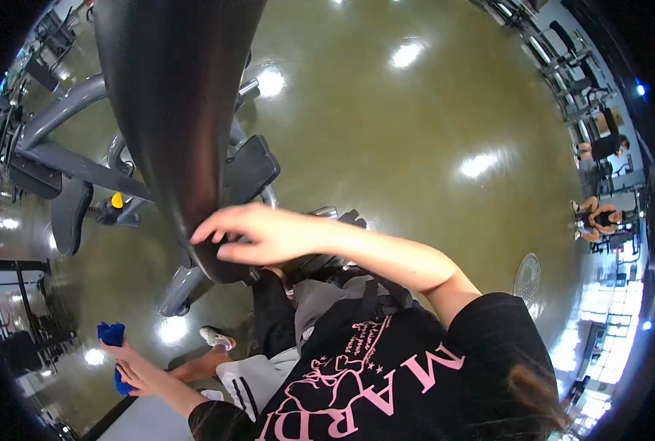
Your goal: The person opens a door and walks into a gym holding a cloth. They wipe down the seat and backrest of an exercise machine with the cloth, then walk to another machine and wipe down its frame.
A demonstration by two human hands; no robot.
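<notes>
My right hand (250, 231) lies on the narrow lower end of a long black padded bench (173, 95). Its fingers are apart and slightly bent, and I see nothing held in it. Low at the left, my left hand (133, 367) grips a crumpled blue cloth (111, 334), which shows above and below the fingers. This hand is out to the side, away from the bench. Beneath the pad, the grey tubular frame (85, 169) of the bench is partly hidden.
A smaller black pad (250, 169) and a yellow knob (117, 199) belong to the equipment around the bench. A shoe (217, 337) stands on the shiny olive floor (386, 132). Gym machines line both sides. At the far right sit two people, one a person in black (605, 218).
</notes>
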